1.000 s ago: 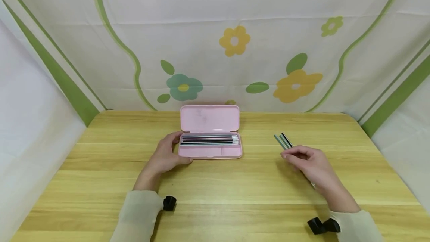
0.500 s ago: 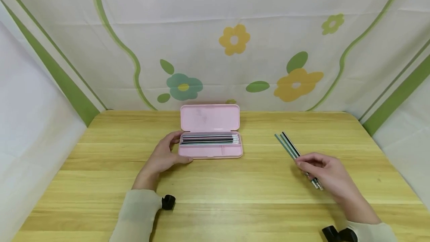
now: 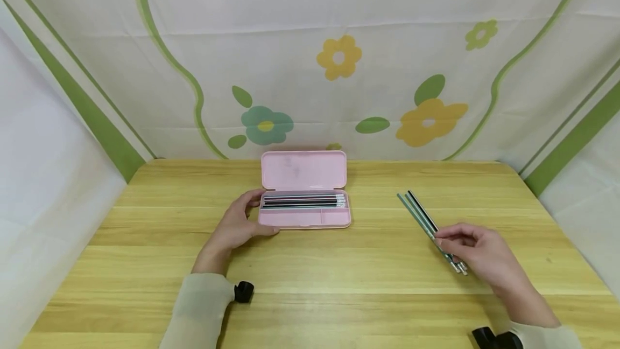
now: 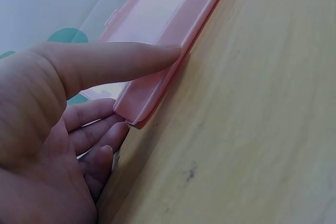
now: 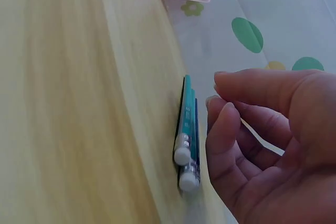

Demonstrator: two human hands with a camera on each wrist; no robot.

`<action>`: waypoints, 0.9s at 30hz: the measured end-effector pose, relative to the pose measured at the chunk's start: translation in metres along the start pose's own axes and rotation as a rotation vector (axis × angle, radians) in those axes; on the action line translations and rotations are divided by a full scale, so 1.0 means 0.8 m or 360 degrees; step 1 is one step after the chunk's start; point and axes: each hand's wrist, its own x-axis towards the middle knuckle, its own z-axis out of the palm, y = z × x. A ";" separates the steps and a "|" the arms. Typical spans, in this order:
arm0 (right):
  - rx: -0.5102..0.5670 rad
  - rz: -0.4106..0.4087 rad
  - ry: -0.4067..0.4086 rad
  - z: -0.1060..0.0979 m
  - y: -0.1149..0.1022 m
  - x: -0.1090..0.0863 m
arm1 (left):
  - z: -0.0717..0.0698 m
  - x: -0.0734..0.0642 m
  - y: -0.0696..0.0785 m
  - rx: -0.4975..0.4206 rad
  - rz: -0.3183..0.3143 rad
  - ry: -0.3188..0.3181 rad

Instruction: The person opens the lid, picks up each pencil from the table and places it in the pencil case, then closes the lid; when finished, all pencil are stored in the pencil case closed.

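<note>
A pink pencil case [image 3: 290, 219] stands open at the back middle of the table, its lid [image 3: 304, 170] tipped back. Several dark and teal striped pencils [image 3: 300, 202] lie in its rear compartment, white erasers to the right. My left hand [image 3: 236, 222] holds the case's left end, thumb along the front rim and fingers around the back corner. On the table at the right lie a few loose teal and black pencils [image 3: 415, 216], slanting, eraser ends toward me. Over their eraser half hovers my right hand [image 3: 484, 252], fingers loosely bent; the right wrist view shows a gap between fingertips and pencils [image 5: 187, 119].
The case's front compartment has a small divider [image 3: 321, 216] and shows no pencils. Behind the wooden table [image 3: 310, 279] hangs a white cloth with printed flowers [image 3: 339, 57]. Cloth walls also border the left and right sides.
My right hand has drawn back toward the right and nearer to me, uncovering more of the loose pencils and their eraser ends. The left hand and the pencil case stay in place.
</note>
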 end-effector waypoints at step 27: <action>-0.0502 -0.0032 -0.0032 0.006 -0.008 -0.005 | 0.004 -0.003 -0.002 -0.0062 0.0009 0.0010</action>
